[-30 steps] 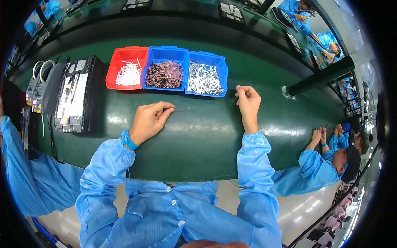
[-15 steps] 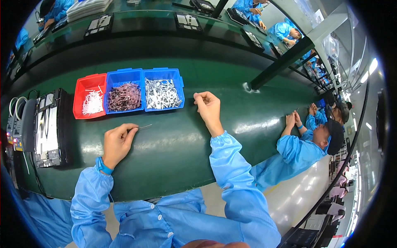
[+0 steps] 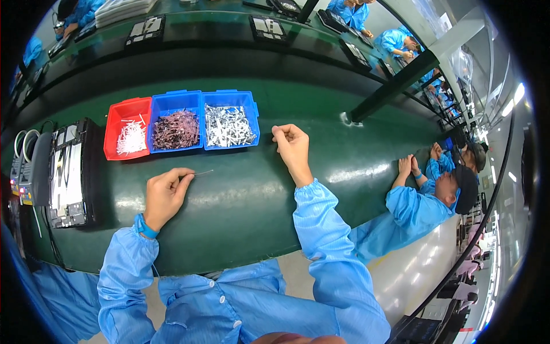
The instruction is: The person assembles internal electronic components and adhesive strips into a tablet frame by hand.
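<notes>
My left hand (image 3: 166,198) is closed in a pinch above the green worktop, with a blue band at its wrist. From its thumb and forefinger a thin, light strip (image 3: 205,171) sticks out to the right. My right hand (image 3: 293,152) is raised just right of the bins, its fingers curled together; anything inside them is hidden. Three bins stand side by side beyond my hands. The red bin (image 3: 112,135) has small white strips, the middle blue bin (image 3: 166,103) dark purplish strips, and the right blue bin (image 3: 253,114) white and black pieces.
Left of me stands a flat device with its inner parts exposed (image 3: 67,178), beside a grey unit with cables (image 3: 31,172). A dark post (image 3: 389,89) rises from the worktop (image 3: 240,223) at the right. A co-worker's hands (image 3: 408,166) rest at the same worktop, farther right.
The whole view has shifted slightly, with the bins a little farther right and up. Both hands keep the same closed pose, and the strip is still in my left fingers.
</notes>
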